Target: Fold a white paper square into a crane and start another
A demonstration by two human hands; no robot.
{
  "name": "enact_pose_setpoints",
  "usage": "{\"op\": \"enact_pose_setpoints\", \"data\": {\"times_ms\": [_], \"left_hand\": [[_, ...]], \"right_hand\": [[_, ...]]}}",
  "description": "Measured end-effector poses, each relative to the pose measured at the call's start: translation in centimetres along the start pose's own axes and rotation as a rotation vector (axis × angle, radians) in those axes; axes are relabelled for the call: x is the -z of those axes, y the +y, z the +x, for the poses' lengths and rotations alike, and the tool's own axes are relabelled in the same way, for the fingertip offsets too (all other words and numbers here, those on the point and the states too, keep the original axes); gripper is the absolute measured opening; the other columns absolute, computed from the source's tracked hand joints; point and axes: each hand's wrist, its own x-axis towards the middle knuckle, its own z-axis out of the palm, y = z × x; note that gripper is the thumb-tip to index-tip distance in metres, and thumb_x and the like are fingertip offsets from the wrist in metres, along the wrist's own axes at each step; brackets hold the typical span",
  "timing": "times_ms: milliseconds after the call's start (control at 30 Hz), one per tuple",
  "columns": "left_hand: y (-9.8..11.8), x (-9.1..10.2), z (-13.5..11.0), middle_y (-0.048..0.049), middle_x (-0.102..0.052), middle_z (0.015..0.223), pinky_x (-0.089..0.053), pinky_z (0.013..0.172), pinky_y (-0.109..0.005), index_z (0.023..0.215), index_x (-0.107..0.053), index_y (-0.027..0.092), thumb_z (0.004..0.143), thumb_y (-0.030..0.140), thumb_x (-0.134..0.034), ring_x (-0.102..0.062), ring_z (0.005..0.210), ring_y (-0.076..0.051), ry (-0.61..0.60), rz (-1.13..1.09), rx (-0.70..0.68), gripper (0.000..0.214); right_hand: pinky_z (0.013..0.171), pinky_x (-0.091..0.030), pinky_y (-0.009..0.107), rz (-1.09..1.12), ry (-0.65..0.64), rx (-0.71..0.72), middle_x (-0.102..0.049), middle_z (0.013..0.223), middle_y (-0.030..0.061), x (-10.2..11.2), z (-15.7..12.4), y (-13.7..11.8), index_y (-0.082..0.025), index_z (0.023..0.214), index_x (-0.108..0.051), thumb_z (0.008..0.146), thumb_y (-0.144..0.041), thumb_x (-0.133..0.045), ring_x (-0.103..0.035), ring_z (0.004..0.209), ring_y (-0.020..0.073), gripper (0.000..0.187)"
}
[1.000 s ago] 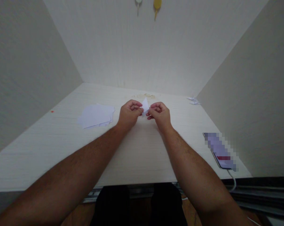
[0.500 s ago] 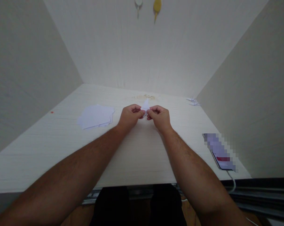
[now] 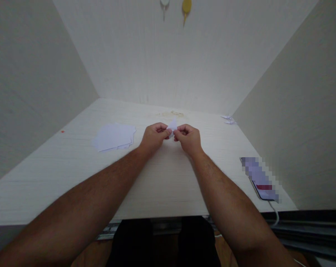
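Right of the paper stack [image 3: 115, 136], folded paper [image 3: 173, 125] is pinched by curled left hand [image 3: 153, 137] and right hand [image 3: 190, 139]; it could be torn by uneven tugging.

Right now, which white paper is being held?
The small folded paper pinched by the left hand and right hand; the paper stack and the far-right white pieces lie on the table.

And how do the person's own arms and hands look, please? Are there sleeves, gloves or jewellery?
The left hand and right hand are bare, without gloves. The left forearm and right forearm are bare too, with no sleeves in view. No watch, bracelet or ring can be seen, though some fingers are partly hidden.
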Motion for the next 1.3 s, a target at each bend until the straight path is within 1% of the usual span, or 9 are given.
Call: {"op": "enact_pose_setpoints", "data": {"times_ms": [167,400,667,967,1200,1300], "left_hand": [[-0.12,0.09,0.04,-0.0015,-0.067,0.064,-0.049,0.062,-0.025,0.069,-0.067,0.016,0.066,0.029,-0.080,-0.059,0.061,-0.011,-0.012,0.042,-0.018,0.018],[0.02,-0.08,-0.15,-0.0018,-0.067,0.065,-0.050,0.065,-0.026,0.068,-0.067,0.016,0.066,0.027,-0.080,-0.060,0.063,-0.012,-0.012,0.023,-0.016,0.017],[0.58,-0.40,-0.37,-0.0012,-0.067,0.064,-0.049,0.062,-0.025,0.067,-0.066,0.017,0.066,0.024,-0.077,-0.059,0.060,-0.012,0.004,0.052,-0.028,0.013],[0.50,-0.30,-0.33,-0.0004,-0.067,0.063,-0.044,0.058,-0.024,0.064,-0.065,0.017,0.067,0.020,-0.074,-0.057,0.058,-0.011,0.043,0.127,-0.059,0.011],[0.30,-0.42,-0.21,0.0005,-0.066,0.061,-0.043,0.057,-0.024,0.061,-0.064,0.017,0.063,0.021,-0.077,-0.055,0.057,-0.010,0.079,0.098,-0.039,0.013],[0.26,-0.39,-0.23,-0.0001,-0.067,0.061,-0.043,0.057,-0.024,0.062,-0.065,0.017,0.063,0.022,-0.077,-0.056,0.057,-0.011,0.080,0.103,-0.017,0.013]], "right_hand": [[0.052,-0.043,0.025,-0.060,-0.034,-0.011,-0.062,0.055,-0.0023,0.04,-0.10,0.09,-0.018,0.071,-0.066,0.070,-0.034,-0.072,-0.056,0.050,0.0110,0.017],[0.054,-0.040,0.025,-0.164,-0.007,0.047,-0.060,0.057,-0.0033,0.13,-0.14,0.25,-0.019,0.071,-0.066,0.073,-0.035,-0.071,-0.049,0.051,0.0099,0.018],[0.053,-0.039,0.025,-0.141,0.006,0.030,-0.060,0.057,-0.0027,0.00,-0.24,0.06,-0.019,0.070,-0.066,0.073,-0.034,-0.071,-0.049,0.052,0.0103,0.017],[0.050,-0.038,0.025,-0.106,-0.036,0.007,-0.058,0.054,-0.0032,-0.05,-0.34,-0.12,-0.019,0.067,-0.064,0.071,-0.037,-0.073,-0.047,0.049,0.0096,0.020],[0.049,-0.038,0.024,-0.057,-0.062,-0.022,-0.061,0.055,-0.0020,0.13,-0.09,0.07,-0.019,0.066,-0.062,0.070,-0.040,-0.074,-0.052,0.050,0.0103,0.024],[0.048,-0.037,0.024,-0.045,-0.060,-0.035,-0.060,0.054,-0.0021,0.18,-0.06,0.06,-0.019,0.066,-0.062,0.070,-0.038,-0.074,-0.052,0.049,0.0102,0.023]]}}
